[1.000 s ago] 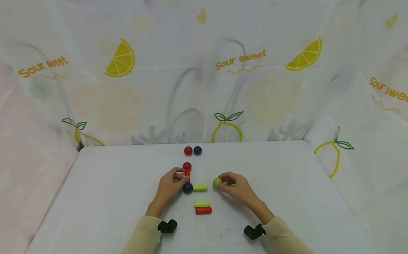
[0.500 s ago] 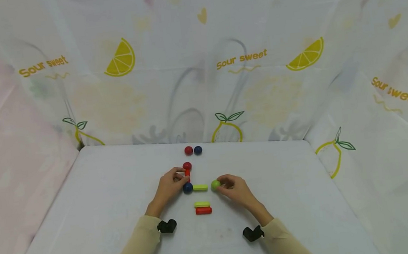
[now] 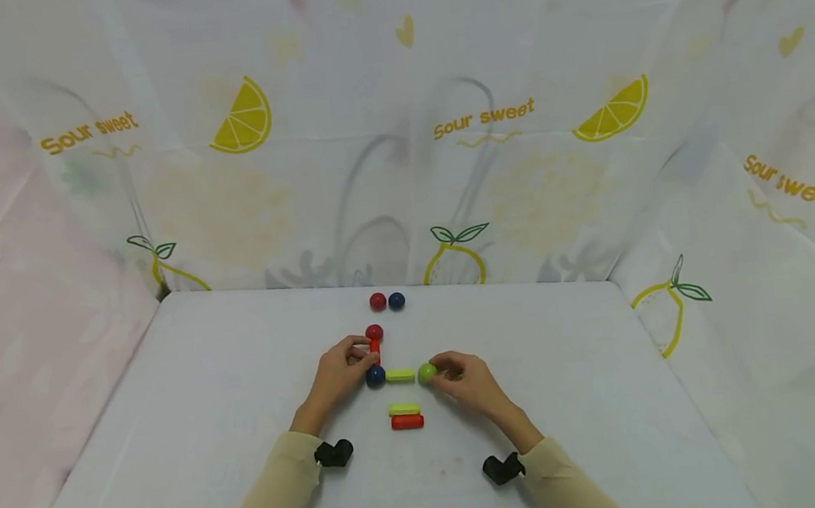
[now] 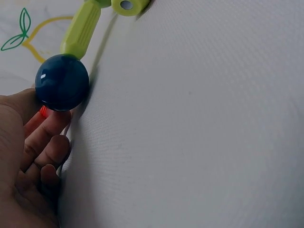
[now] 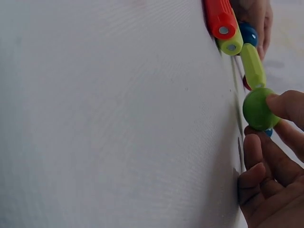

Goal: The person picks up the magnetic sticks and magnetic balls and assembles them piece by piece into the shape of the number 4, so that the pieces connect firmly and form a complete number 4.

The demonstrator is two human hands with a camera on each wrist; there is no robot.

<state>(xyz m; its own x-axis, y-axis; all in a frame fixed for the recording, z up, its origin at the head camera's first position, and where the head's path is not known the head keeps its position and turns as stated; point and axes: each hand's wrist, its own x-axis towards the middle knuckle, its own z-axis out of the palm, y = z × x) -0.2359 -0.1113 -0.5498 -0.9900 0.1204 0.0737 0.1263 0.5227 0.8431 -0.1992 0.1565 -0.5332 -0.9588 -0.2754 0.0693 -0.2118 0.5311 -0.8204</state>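
Observation:
In the head view, my left hand (image 3: 337, 376) pinches a red rod (image 3: 375, 351) that runs between a red ball (image 3: 374, 332) and a dark blue ball (image 3: 375, 376). A yellow-green rod (image 3: 400, 375) extends rightward from the blue ball. My right hand (image 3: 473, 382) pinches a green ball (image 3: 427, 372) between thumb and fingers, right at the free end of that rod. The right wrist view shows the green ball (image 5: 257, 110) meeting the rod's tip. Seen from the left wrist, the blue ball (image 4: 61, 82) covers most of the red rod.
Nearer the person, a loose yellow-green rod (image 3: 404, 409) lies alongside a thicker red rod (image 3: 407, 422); grey discs show in their ends. Another red ball (image 3: 378, 301) and dark blue ball (image 3: 397, 300) sit near the back edge of the white table (image 3: 234, 324). Printed cloth (image 3: 340, 194) hangs behind.
My right hand has brought the green ball left and slightly toward the person, up to the end of the yellow-green rod. The left hand has kept its place.

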